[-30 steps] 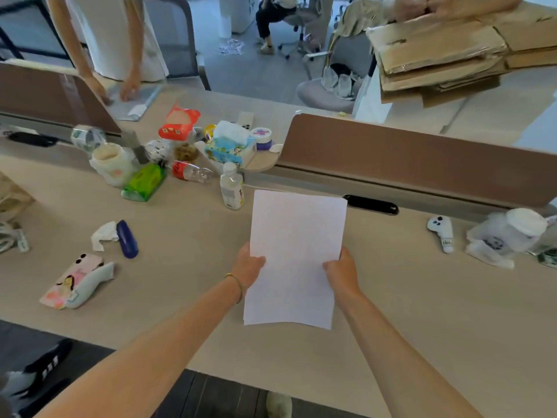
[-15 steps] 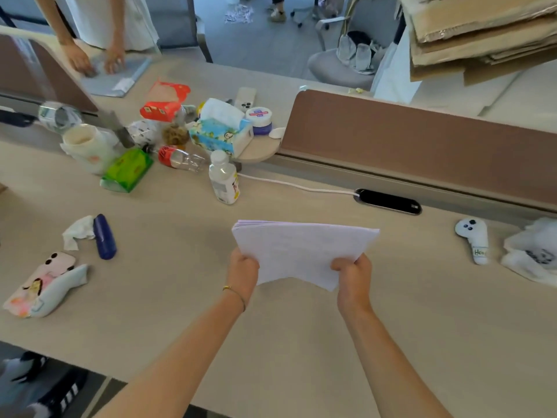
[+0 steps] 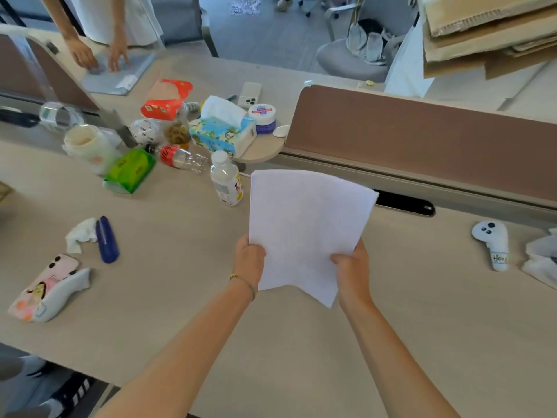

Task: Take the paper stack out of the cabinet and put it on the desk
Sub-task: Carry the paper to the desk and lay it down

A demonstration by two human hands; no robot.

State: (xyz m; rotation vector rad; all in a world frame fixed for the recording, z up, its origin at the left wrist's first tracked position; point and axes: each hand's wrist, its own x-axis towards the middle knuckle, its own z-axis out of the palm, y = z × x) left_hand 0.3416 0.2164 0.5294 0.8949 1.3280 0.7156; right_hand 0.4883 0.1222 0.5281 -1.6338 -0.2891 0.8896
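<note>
A white paper stack (image 3: 304, 224) is held up over the beige desk (image 3: 422, 312), its face turned toward me and its lower corner hanging down. My left hand (image 3: 248, 260) grips its lower left edge, a thin bracelet on that wrist. The lower right edge is pinched by my right hand (image 3: 352, 268). The stack does not touch the desk. No cabinet is in view.
Clutter fills the desk's left: a small white bottle (image 3: 226, 179) just left of the paper, a tissue box (image 3: 221, 132), a green pack (image 3: 131, 170), a blue case (image 3: 107, 239), a phone case (image 3: 48, 286). A brown divider (image 3: 422, 140) runs behind. Another person's hands (image 3: 99, 55) work at far left.
The stack went from upright to nearly flat half a second ago, and is now tilted up again facing me. Both hands keep their grip on its lower edge.
</note>
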